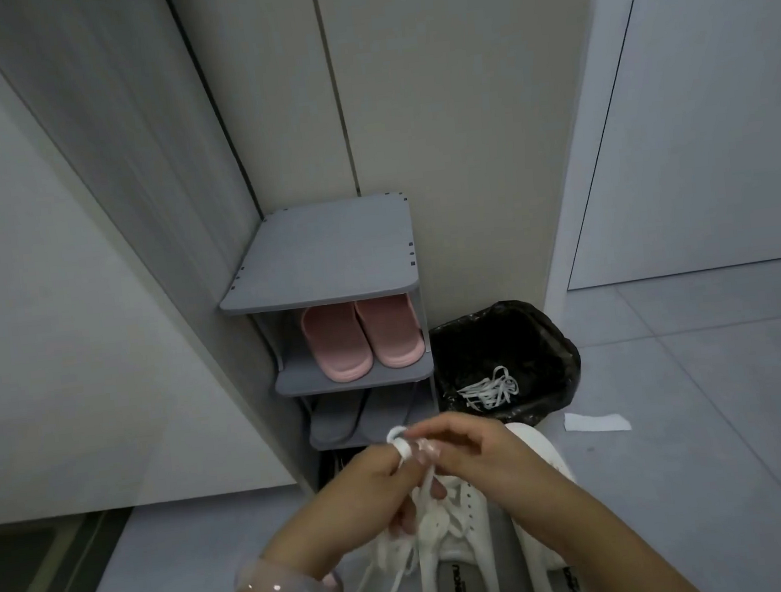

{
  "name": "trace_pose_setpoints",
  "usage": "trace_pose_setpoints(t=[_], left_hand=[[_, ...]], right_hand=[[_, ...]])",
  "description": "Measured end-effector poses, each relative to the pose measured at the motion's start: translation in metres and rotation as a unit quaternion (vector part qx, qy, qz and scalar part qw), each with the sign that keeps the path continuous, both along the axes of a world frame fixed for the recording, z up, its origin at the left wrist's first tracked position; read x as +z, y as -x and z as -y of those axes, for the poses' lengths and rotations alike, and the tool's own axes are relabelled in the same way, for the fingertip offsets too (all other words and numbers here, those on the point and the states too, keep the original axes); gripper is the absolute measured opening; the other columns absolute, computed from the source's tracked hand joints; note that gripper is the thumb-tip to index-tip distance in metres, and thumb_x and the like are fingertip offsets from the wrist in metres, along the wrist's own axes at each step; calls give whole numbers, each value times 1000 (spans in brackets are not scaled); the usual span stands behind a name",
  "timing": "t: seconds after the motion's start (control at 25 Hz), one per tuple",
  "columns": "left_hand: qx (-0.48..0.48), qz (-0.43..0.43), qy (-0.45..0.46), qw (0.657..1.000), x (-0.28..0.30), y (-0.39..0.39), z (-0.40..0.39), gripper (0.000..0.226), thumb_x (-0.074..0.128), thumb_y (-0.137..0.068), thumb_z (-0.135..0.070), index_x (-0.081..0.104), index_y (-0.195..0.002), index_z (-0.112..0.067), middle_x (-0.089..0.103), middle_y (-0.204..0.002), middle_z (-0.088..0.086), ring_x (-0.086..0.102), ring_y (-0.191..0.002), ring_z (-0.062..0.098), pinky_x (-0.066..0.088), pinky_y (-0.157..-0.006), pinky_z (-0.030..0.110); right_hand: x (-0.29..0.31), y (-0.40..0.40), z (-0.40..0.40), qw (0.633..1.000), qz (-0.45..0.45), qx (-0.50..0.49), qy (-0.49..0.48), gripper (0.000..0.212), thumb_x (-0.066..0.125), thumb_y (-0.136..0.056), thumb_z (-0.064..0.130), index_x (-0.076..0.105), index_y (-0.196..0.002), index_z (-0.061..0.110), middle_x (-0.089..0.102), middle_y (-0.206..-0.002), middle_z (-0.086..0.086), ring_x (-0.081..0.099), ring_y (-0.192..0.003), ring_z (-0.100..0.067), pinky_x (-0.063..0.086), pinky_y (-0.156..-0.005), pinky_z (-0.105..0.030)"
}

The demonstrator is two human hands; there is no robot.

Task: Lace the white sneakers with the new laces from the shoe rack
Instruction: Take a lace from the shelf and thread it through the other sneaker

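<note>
Both hands work a new lace above the left sneaker, the lacing only just under way.

The fingers (406,449) of the left hand (363,482) pinch a coiled bundle of white lace (400,440), and the right hand (477,449) pinches the same lace just beside it; loose lengths trail down over the sneaker at 6 o'clock (452,562). The second sneaker (539,496) lies touching it at 4 o'clock, its eyelets seemingly bare. Old laces (488,389) lie in the black-lined bin (544,328) at 1 o'clock, beside the shoe rack (318,255) at 12. Judged from this, the next move calls for freeing a lace tip from the coil and feeding it through an eyelet.
</note>
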State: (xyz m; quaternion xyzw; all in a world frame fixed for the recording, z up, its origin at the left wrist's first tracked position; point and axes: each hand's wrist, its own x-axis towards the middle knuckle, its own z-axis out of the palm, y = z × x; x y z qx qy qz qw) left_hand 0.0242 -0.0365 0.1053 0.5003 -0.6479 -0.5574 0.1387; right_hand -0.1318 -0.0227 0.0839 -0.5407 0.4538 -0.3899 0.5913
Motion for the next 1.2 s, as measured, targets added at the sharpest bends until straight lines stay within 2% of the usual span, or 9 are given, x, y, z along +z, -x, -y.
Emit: trace_pose_setpoints(t=[0.12,0.24,0.4,0.48,0.56,0.76,0.92,1.04,1.2], left_hand=[[72,-67,-65,993,-1,-1,3,29,39,-99,-29,64,-102,-15,71,-89,-6,67,-74,14,53,-69,23],[229,-110,-64,965,-3,-17,14,30,37,-100,-24,64,-100,-11,72,-99,4,68,-83,15,52,-80,28],[365,-200,-56,908,-1,-57,27,34,35,-100,-21,61,-86,-4,70,-69,8,67,-58,14,58,-59,25],[434,-218,-43,873,-2,-82,31,32,36,-100,-18,56,-79,-5,62,-49,1,61,-44,11,55,-48,20],[483,-213,-27,849,-6,-103,32,29,38,-98,-17,53,-75,-7,56,-43,0,57,-40,10,52,-44,17],[412,-115,4,904,-16,-94,18,27,38,-97,-9,59,-81,-2,54,-65,11,50,-55,21,43,-53,25],[259,67,71,961,-36,-69,18,24,43,-96,-11,61,-82,-6,63,-70,9,58,-61,20,45,-59,27],[46,238,147,959,-74,-44,25,21,46,-94,-18,62,-98,-5,67,-94,7,63,-88,20,47,-77,28],[-58,230,119,964,-125,-25,25,25,44,-91,-14,65,-103,-9,64,-87,-7,56,-84,4,31,-77,13]], right_hand=[[-6,2,5,993,-1,-117,9,13,56,-90,6,65,-82,13,68,-76,5,62,-78,-10,51,-74,-22],[-3,23,17,926,263,-261,-75,19,46,-93,4,58,-79,8,64,-68,-3,63,-66,-11,57,-70,-26],[11,68,24,786,497,-361,-66,12,60,-78,2,58,-71,11,62,-55,-1,64,-54,-7,58,-59,-26],[16,91,21,752,526,-397,-18,17,72,-55,4,63,-67,12,60,-56,0,61,-50,-6,56,-59,-23],[18,106,17,750,515,-414,-2,14,64,-72,2,58,-77,14,55,-58,3,53,-46,-3,52,-56,-17],[14,93,14,873,257,-411,-45,22,40,-95,3,57,-85,13,53,-58,0,35,-35,-3,41,-43,-14],[3,66,9,953,-111,-280,-22,22,46,-94,6,63,-84,15,57,-69,-1,47,-55,-7,38,-51,-14],[-28,32,7,904,-408,-107,69,15,53,-91,19,65,-98,23,60,-100,6,57,-87,-8,43,-73,-15],[-76,-6,-5,843,-525,66,95,34,43,-93,22,51,-126,23,42,-127,2,58,-103,-23,46,-83,-31]])
